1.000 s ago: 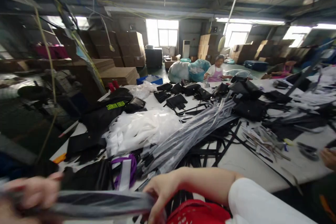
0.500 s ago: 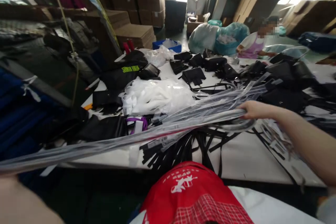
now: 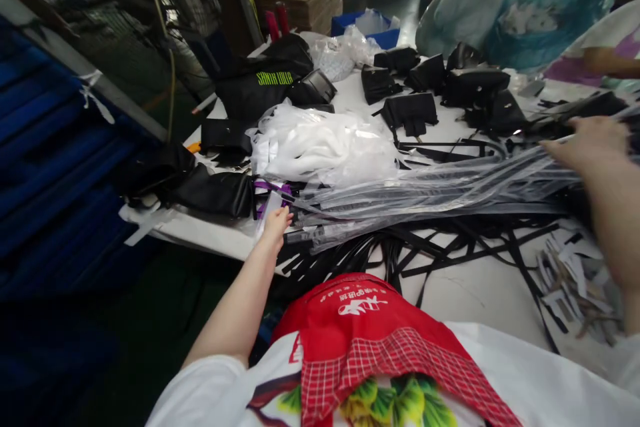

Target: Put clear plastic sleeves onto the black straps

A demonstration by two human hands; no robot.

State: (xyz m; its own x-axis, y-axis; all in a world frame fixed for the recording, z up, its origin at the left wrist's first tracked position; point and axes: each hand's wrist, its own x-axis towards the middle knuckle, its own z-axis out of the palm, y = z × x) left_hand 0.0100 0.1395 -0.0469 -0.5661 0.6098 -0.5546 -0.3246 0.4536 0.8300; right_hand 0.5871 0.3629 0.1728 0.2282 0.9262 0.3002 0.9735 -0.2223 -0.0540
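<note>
A long bundle of clear plastic-sleeved strips (image 3: 430,193) lies across the table from left to right. My right hand (image 3: 597,143) is closed over its right part, slightly smeared by motion. By the bundle's left end is my left hand (image 3: 278,223), its fingers pinched together; what they hold, if anything, is hidden. Just behind the left hand lies a purple band (image 3: 287,194) with a white piece. Black straps (image 3: 360,250) fan out beneath the bundle towards my red apron (image 3: 350,307).
A heap of white, filmy material (image 3: 325,147) sits behind the bundle. Black pouches (image 3: 410,112) lie farther back, near a blue bin (image 3: 365,27) and large plastic bags (image 3: 465,7). Scraps (image 3: 575,280) are at right. A co-worker's arm (image 3: 613,60) shows at far right.
The bundle, earlier stretched past the table's left edge, now lies farther right on the table. My left hand has come in from the far lower left. The view has tilted down.
</note>
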